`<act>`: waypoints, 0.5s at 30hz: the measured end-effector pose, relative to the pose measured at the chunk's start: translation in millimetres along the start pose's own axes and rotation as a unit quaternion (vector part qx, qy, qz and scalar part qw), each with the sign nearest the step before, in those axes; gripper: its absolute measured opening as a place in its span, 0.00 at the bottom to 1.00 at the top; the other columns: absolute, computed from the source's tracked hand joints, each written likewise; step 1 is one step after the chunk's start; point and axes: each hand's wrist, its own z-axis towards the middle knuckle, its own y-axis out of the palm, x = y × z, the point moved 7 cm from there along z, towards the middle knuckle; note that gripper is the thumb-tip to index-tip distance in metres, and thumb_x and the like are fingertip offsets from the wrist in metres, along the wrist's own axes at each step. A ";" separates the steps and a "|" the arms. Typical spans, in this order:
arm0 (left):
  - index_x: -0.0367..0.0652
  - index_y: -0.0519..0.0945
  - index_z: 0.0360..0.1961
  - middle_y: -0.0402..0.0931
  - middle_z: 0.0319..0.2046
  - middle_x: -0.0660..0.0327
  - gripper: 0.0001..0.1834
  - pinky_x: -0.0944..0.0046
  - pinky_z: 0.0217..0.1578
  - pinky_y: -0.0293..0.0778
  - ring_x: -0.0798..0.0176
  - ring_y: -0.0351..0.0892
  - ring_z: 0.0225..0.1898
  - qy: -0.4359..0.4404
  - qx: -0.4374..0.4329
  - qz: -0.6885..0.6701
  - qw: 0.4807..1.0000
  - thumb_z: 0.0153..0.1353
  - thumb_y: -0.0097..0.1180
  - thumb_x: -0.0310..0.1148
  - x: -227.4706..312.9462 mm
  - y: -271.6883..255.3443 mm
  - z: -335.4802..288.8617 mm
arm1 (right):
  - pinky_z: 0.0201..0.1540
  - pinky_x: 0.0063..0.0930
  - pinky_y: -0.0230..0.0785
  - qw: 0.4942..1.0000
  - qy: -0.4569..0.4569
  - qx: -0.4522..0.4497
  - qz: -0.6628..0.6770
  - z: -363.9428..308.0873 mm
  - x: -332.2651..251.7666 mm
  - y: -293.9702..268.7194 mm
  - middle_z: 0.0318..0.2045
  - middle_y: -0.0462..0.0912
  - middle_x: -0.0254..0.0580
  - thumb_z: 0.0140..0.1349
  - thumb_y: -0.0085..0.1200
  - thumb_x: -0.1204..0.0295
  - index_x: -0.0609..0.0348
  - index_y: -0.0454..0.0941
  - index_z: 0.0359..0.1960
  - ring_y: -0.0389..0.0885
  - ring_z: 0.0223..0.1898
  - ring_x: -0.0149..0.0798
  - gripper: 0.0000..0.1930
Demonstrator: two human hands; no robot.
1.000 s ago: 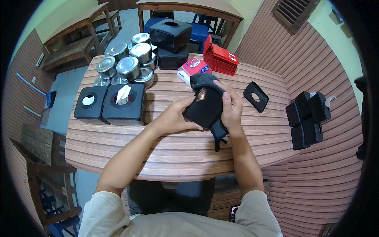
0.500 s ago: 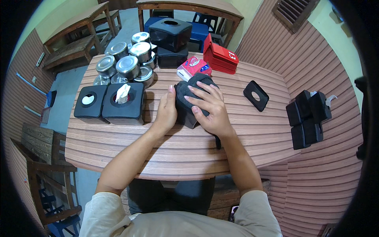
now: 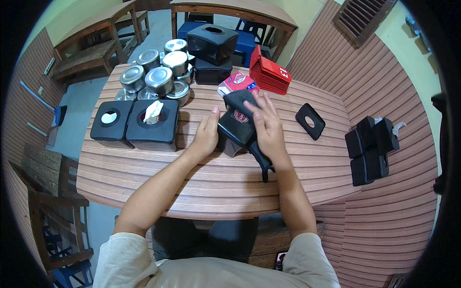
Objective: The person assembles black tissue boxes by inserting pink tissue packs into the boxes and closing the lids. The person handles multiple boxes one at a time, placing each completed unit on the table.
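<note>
A black tissue box (image 3: 232, 128) without its lid stands at a slant in the middle of the table, a round red emblem on its upper face. My left hand (image 3: 206, 134) grips its left side, thumb up. A dark grey cloth (image 3: 237, 100) lies over the box's far and right sides, one end hanging toward me. My right hand (image 3: 270, 128) holds the cloth against the right side, its fingers stretched out and slightly blurred. Farther right lies a loose black lid (image 3: 303, 126) with an oval hole. Just behind the box is a red and white tissue pack (image 3: 235, 82).
Two black tissue boxes (image 3: 152, 133) stand at the left. Stacked round metal tins (image 3: 159, 80) and two more black boxes (image 3: 212, 43) fill the back. Red folded number stands (image 3: 269, 73) are at the back right. Several black holders (image 3: 369, 149) sit by the right wall.
My right hand has drawn the cloth back toward the right, uncovering the box's upper face and its red emblem. My left hand stays at the box's left side.
</note>
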 end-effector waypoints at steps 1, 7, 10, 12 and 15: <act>0.33 0.82 0.35 0.80 0.31 0.59 0.36 0.59 0.46 0.72 0.64 0.74 0.37 -0.005 0.004 -0.001 1.000 0.88 0.32 0.51 -2.0 -1.6 1.1 | 0.81 0.65 0.42 0.999 -0.019 -0.024 -0.032 -3.8 -11.6 3.4 0.70 0.81 0.46 0.82 0.48 0.59 0.49 0.88 0.62 0.65 0.79 0.59 0.19; 0.34 0.83 0.43 0.83 0.38 0.55 0.34 0.59 0.49 0.76 0.64 0.80 0.40 0.019 0.010 0.055 0.998 0.88 0.31 0.52 -10.2 -7.9 3.8 | 0.80 0.71 0.37 0.980 -0.115 -0.106 -0.125 -16.4 -63.5 19.2 0.67 0.84 0.40 0.74 0.58 0.61 0.47 0.89 0.59 0.72 0.76 0.48 0.17; 0.36 0.84 0.44 0.84 0.39 0.53 0.35 0.57 0.48 0.79 0.63 0.82 0.41 -0.009 -0.013 0.007 1.000 0.88 0.29 0.53 -11.0 -6.2 1.4 | 0.78 0.69 0.44 0.974 -0.152 -0.112 -0.124 -18.6 -77.1 19.6 0.66 0.85 0.39 0.68 0.64 0.60 0.49 0.89 0.58 0.76 0.73 0.46 0.19; 0.35 0.84 0.50 0.86 0.45 0.49 0.38 0.57 0.51 0.81 0.60 0.85 0.46 -0.006 -0.019 0.021 1.000 0.87 0.25 0.56 -4.3 -7.2 -1.5 | 0.77 0.68 0.49 0.971 -0.172 -0.124 -0.109 -21.2 -83.4 20.2 0.66 0.85 0.39 0.67 0.65 0.59 0.49 0.89 0.58 0.76 0.73 0.46 0.19; 0.34 0.82 0.57 0.85 0.51 0.46 0.43 0.56 0.58 0.80 0.56 0.86 0.54 -0.050 -0.033 0.023 0.998 0.86 0.20 0.59 -2.3 -6.5 -3.0 | 0.74 0.64 0.55 0.971 -0.173 -0.121 -0.116 -20.5 -83.1 21.0 0.66 0.85 0.38 0.66 0.67 0.59 0.48 0.90 0.57 0.76 0.72 0.47 0.19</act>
